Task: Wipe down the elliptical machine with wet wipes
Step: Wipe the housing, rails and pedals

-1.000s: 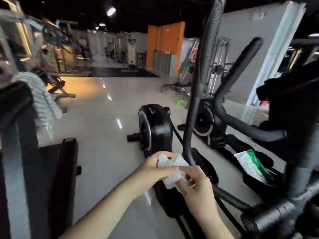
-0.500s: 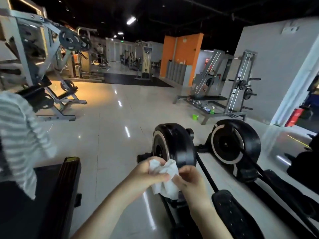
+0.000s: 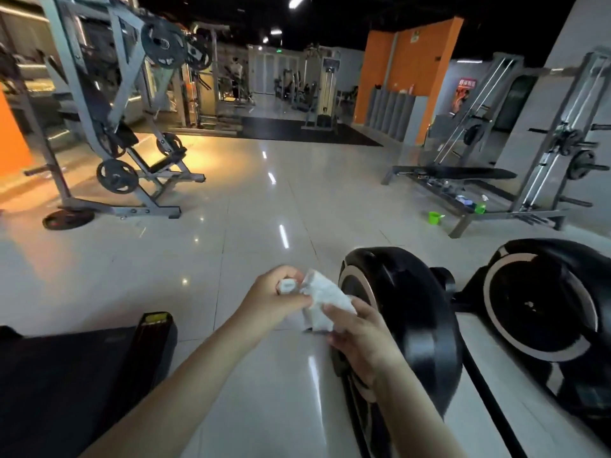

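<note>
Just left of the elliptical machine (image 3: 429, 352), at its flywheel end, above the floor (image 3: 231, 259): both hands hold one wet wipe (image 3: 325, 302), crumpled, not spread. Left hand (image 3: 271, 302) pinches its upper left edge, fingers curled. Right hand (image 3: 360, 338) pinches the lower right corner. Wipe isn't touching the machine. Flywheel housing (image 3: 396, 276) stands upright, immediately right of the hands; machine's long axis runs from there back toward the camera. Right hand is nearer and overlaps the housing rim in view. Judgement: wiping not yet begun here; next move is a short rightward reach onto the housing. Second machine (image 3: 545, 299) sits further right.
</note>
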